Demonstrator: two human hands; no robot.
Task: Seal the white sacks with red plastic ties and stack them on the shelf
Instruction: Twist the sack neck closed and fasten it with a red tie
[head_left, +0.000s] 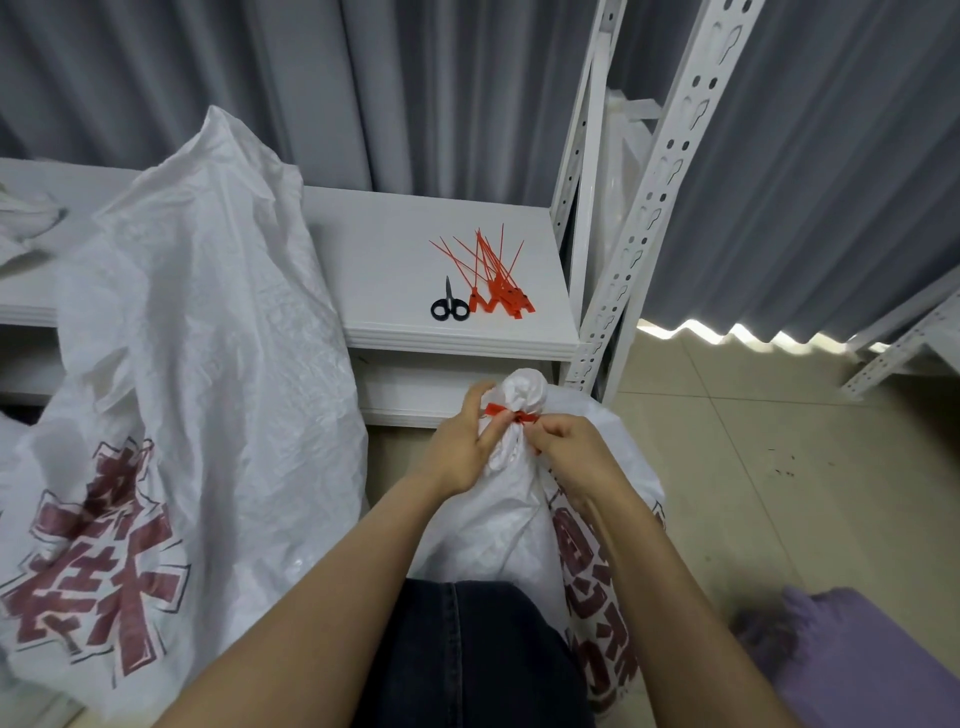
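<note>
- A red plastic tie (511, 414) is looped round the gathered neck of a white sack (498, 509), seen just below the centre of the frame, in front of the shelf edge.
- The neck and the tie are pinched by the curled fingers of the left hand (457, 447); the tie's right side is pinched by the right hand (574, 452).
- The left of the frame is filled by a second white sack (197, 338) with red print.
- On the white shelf board (384, 249), above centre, a bundle of spare red ties (498, 283) is laid, with black-handled scissors (449, 306) touching its left side.
- A grey curtain (441, 93) is hung behind the shelf.
</note>
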